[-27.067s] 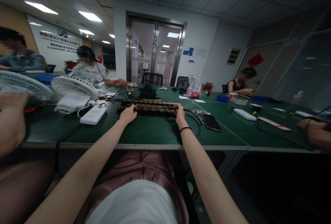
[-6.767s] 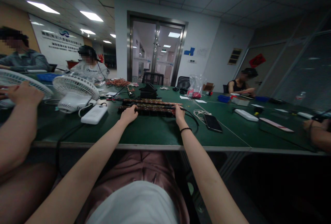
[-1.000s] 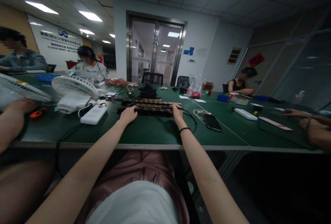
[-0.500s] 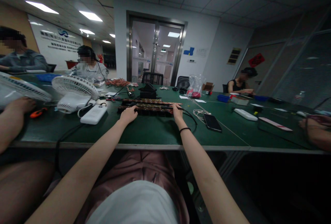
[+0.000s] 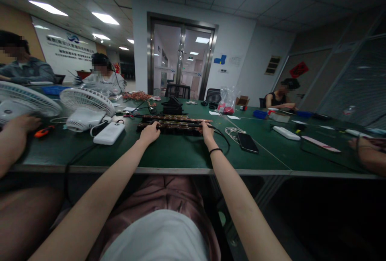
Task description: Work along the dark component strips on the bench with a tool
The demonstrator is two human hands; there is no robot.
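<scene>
Before me on the green table lies a long, dark rack-like piece, lined lengthwise with thin copper-coloured strands. My left hand is closed at its left end, thumb and fingertips on the near edge. At the right end my right hand pinches the near strands, with its fingers pressed together. A black cable runs out past the right hand and curves over the table. The fingertips are small, so exactly which strands they grip is hard to make out.
A white fan and a white power bank stand left. To the right lie a black phone and a coiled white cord. Behind the rack sits a black case. Other people's arms reach in from both sides.
Both my hands stay almost where they were on the rack. At far left, the neighbour's fan has tilted, showing more of its base. Across the table a person has raised a hand.
</scene>
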